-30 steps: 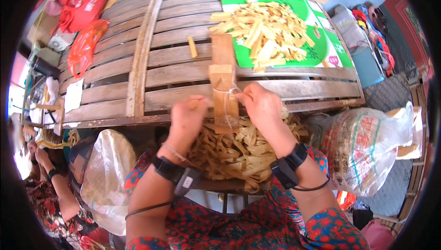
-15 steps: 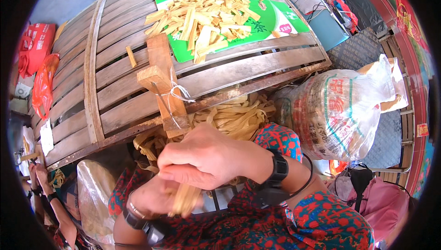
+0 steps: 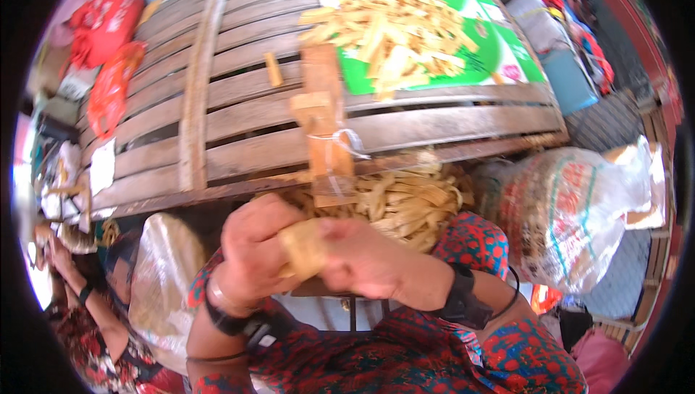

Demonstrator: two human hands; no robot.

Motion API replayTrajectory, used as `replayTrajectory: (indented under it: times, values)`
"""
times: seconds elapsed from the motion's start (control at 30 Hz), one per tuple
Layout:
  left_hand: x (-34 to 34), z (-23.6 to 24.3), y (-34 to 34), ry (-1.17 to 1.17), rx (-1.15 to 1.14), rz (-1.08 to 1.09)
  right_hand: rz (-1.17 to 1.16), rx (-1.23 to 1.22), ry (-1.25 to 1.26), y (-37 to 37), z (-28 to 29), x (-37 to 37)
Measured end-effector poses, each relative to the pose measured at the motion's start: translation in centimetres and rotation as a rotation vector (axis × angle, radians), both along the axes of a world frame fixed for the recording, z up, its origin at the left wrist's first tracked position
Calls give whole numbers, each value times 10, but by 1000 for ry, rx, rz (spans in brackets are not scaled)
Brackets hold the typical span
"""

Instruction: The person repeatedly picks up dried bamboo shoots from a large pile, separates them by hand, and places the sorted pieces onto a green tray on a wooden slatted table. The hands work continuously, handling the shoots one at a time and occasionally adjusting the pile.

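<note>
My left hand (image 3: 250,245) is closed on a folded pale yellow strip (image 3: 304,249), a flat, fibrous-looking piece. From the other side, my right hand (image 3: 365,260) grips the same strip, its fingers pinched at the strip's edge. Both hands are above my lap and blurred by motion. Just beyond them, a wooden block fixture (image 3: 324,130) tied with white string juts over the table's near edge. A heap of long yellow strips (image 3: 409,202) lies below that edge, partly behind my right hand.
Short cut strips (image 3: 405,35) are piled on green printed cardboard (image 3: 362,82) on the slatted wooden table (image 3: 253,130). One loose piece (image 3: 273,69) lies nearby. A stuffed plastic sack (image 3: 557,213) stands at right, a clear-wrapped bundle (image 3: 163,271) at left. Another person's arm (image 3: 101,314) shows far left.
My hands have come apart from their overlapped grip and now hold the folded strip between them. The view has shifted, so the table appears farther right.
</note>
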State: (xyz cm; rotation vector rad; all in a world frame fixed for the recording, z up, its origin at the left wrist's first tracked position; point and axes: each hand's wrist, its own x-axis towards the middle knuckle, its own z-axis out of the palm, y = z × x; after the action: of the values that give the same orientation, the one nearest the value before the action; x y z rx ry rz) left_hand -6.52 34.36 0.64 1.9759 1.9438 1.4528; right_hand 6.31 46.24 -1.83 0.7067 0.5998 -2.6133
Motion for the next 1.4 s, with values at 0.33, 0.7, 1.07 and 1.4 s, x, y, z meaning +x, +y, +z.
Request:
replayTrajectory:
  times: [0.33,0.7,1.07,1.4]
  values:
    - [5,-39,-2,-229,-329,96,-35,1676,523,23,-12,-2]
    - [1,-26,-1,37,-229,1,153,1060,303,29,-17,-1]
    - [-18,-18,-18,-825,71,65,158,503,359,42,-17,7]
    - [-4,-29,-5,-1473,-277,85,55,855,120,43,-10,0]
